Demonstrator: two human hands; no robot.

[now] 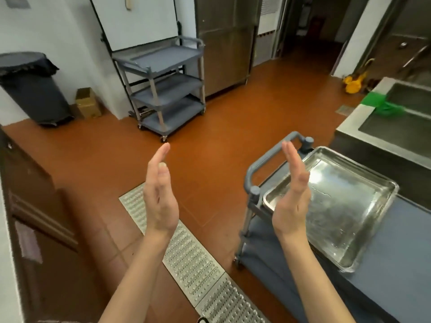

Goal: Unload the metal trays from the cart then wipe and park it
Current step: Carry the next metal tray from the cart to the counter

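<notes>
Left hand (161, 194) and right hand (291, 199) raised in front, palms facing each other, well apart, fingers straight and together; nothing held by either. Metal trays (345, 210) seen stacked on top shelf of grey cart (263, 159), just right of right hand and behind it in view. Cart handle seen behind right fingertips. Metal floor grate (198, 259) below and between wrists. Second grey cart (163, 89), its shelves bare, parked against wall far beyond left hand. Green cloth (382, 103) draped on sink bench (349, 117), beyond right hand.

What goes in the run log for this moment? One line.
left hand open, empty | right hand open, empty | metal trays on cart | unloading not begun
</notes>
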